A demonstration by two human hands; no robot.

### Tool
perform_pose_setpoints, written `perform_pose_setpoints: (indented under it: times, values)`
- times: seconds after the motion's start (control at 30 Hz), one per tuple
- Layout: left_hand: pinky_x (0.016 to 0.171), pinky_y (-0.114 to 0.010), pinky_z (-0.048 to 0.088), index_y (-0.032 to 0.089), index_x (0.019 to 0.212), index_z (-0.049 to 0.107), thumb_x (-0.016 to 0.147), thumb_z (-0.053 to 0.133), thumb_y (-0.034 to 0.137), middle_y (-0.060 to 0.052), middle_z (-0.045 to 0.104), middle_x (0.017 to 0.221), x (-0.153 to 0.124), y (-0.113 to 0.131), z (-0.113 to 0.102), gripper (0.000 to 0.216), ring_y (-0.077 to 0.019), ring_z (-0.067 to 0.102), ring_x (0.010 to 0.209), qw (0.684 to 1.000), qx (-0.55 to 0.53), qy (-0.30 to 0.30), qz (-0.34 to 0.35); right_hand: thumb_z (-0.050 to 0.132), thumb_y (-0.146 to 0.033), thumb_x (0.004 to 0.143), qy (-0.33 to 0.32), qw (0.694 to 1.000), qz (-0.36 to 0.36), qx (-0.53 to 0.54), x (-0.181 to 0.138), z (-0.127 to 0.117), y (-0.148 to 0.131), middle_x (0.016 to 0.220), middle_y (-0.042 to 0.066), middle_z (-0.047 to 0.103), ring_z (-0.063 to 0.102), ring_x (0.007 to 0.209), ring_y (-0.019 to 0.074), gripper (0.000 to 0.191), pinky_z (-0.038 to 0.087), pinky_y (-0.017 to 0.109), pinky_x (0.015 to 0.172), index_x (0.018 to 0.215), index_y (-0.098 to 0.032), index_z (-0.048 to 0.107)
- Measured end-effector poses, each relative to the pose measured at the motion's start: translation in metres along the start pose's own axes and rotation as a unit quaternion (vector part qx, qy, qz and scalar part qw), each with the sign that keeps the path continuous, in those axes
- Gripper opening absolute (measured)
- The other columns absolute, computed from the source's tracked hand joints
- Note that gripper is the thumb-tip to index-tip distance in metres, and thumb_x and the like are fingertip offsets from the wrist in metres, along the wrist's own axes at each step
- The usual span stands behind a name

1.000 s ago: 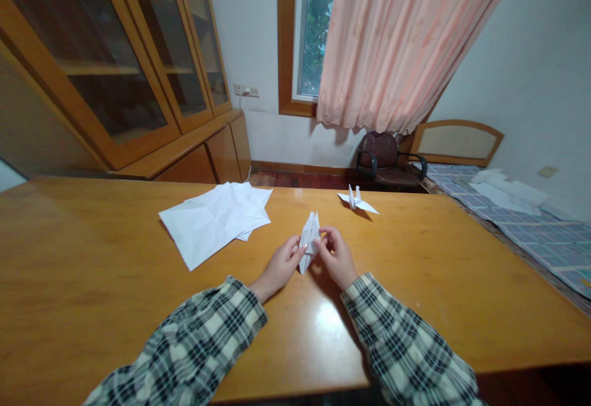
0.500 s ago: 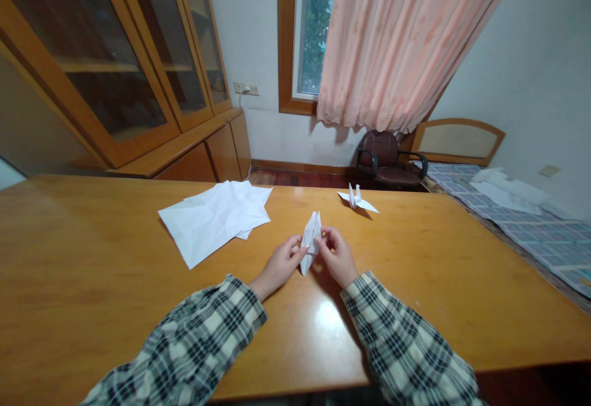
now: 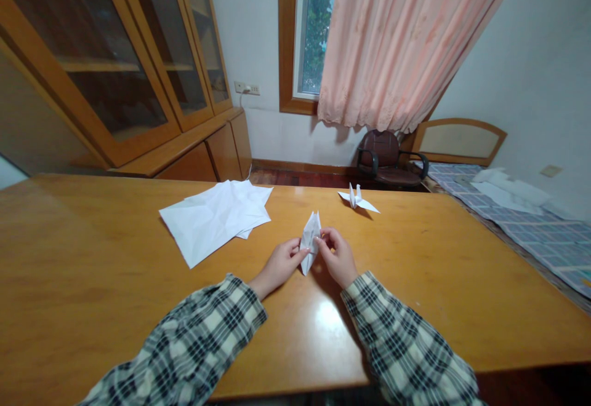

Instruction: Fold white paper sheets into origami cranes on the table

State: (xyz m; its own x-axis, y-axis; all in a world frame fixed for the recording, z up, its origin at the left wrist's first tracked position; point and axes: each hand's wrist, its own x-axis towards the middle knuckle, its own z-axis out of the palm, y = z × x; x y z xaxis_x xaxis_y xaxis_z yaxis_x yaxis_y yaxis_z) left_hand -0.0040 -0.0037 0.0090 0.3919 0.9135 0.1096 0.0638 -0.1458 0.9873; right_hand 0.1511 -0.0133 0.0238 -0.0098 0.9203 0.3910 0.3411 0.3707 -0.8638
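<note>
A narrow piece of folded white paper (image 3: pixel 310 241), diamond-like with two points at its top, is held up over the table between both hands. My left hand (image 3: pixel 282 264) pinches its left edge, thumb across the front face. On the opposite side my right hand (image 3: pixel 338 256) grips the right edge between thumb and fingers. The fingertips behind the paper are hidden. Beyond my right hand, a finished white paper crane (image 3: pixel 356 198) stands on the table with its wings spread. To the left lies a loose pile of creased white paper sheets (image 3: pixel 217 221).
The wooden table (image 3: pixel 115 320) spans the width of the view. Past its far edge are a glass-door cabinet (image 3: pixel 194 141), a brown office chair (image 3: pixel 385 157) and a pink curtain (image 3: pixel 397 43). A bed with a checked cover (image 3: pixel 521 234) stands to the right.
The folded paper has turned very slightly in my hands, which keep almost the same place and grip. The crane and the sheets lie as before.
</note>
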Motion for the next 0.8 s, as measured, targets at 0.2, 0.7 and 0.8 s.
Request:
perform_pose_setpoints:
  times: [0.2, 0.7, 0.8]
  values:
    - [0.052, -0.021, 0.041, 0.011, 0.089, 0.06, 0.08, 0.055, 0.04, -0.001, 0.061, 0.066, 0.0008, -0.0017, -0.0008, 0.031, -0.0137, 0.056, 0.06, 1.0, 0.003, 0.017, -0.005, 0.05, -0.029, 0.083, -0.007, 1.0, -0.01, -0.01, -0.0007, -0.0012, -0.0012, 0.064, -0.003, 0.049, 0.046, 0.059, 0.0126, 0.013, 0.038, 0.025, 0.057, 0.089, -0.019, 0.056]
    - [0.077, -0.032, 0.048, 0.012, 0.1, 0.062, 0.079, 0.059, 0.035, -0.008, 0.068, 0.095, 0.005, -0.0058, -0.0019, 0.032, -0.022, 0.062, 0.088, 0.999, -0.046, 0.016, 0.009, 0.053, -0.029, 0.08, -0.051, 0.999, -0.001, 0.006, -0.0016, 0.0003, -0.0045, 0.064, -0.003, 0.049, 0.046, 0.057, 0.0121, 0.012, 0.038, 0.024, 0.054, 0.088, -0.019, 0.054]
    - [0.074, -0.03, 0.048, 0.011, 0.1, 0.062, 0.079, 0.059, 0.034, -0.008, 0.068, 0.093, 0.0048, -0.0061, -0.0016, 0.032, -0.0213, 0.063, 0.085, 0.999, -0.052, 0.011, -0.002, 0.055, -0.028, 0.079, -0.047, 0.999, -0.002, -0.003, -0.0011, 0.0007, -0.0004, 0.065, -0.003, 0.049, 0.046, 0.058, 0.0124, 0.012, 0.038, 0.025, 0.056, 0.088, -0.019, 0.054]
